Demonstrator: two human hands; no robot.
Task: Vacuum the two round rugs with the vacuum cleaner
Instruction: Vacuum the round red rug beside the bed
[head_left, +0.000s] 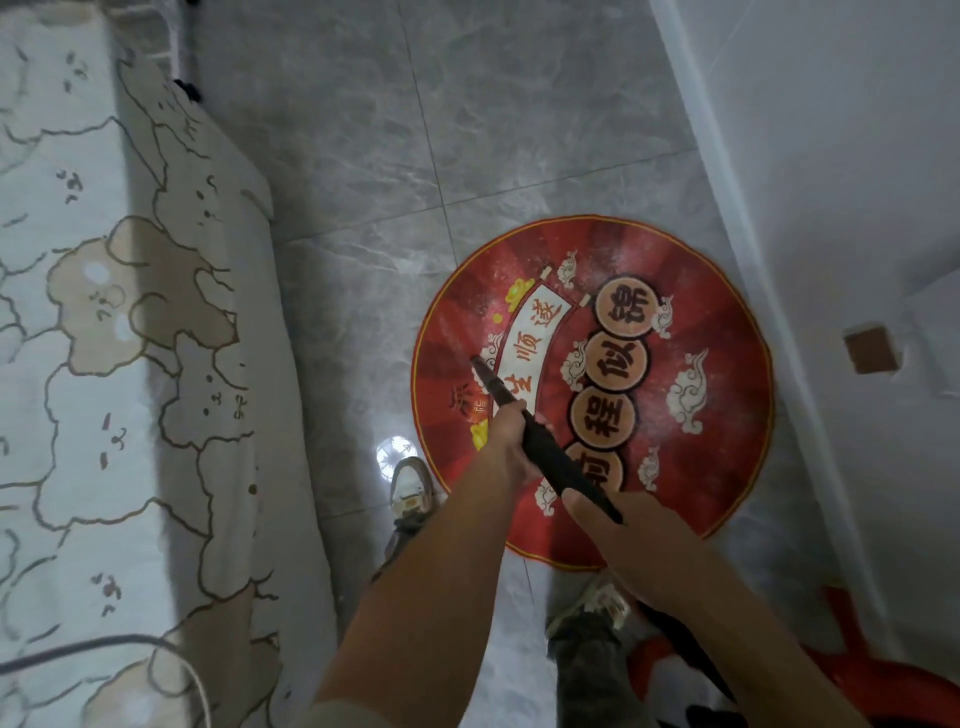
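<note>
**Rug one mid-clean, second rug out of shot**

Head view: the red round rug (717, 467) lay flat on the grey tile floor (415, 156), betw the bed (130, 364) and the white wall (831, 156). The black vacuum wand (558, 460) angled down w/ its narrow tip on the rug's left part. The left hand (511, 431) was wrapped round the wand mid-length. The right hand (623, 535) was clamped round its rear end, where a dark hose (691, 654) ran back toward the person. Pale specks showed over the rug's top and right side, so prob. most of this rug was left to do. The other rug wasn't visible, so no call on it.

Materials: the rug looked thin and short-pile, a clean circle w/ a yellow edge line, printed characters & clouds. The wand was hard matte plastic, tapering to the tip. The floor was glossy marble-look tile, reflecting a lamp. The bed cover looked soft, w/ cartoon animal outlines. A red curved shape (857, 686) sat bottom right, couldn't tell what it was
</note>
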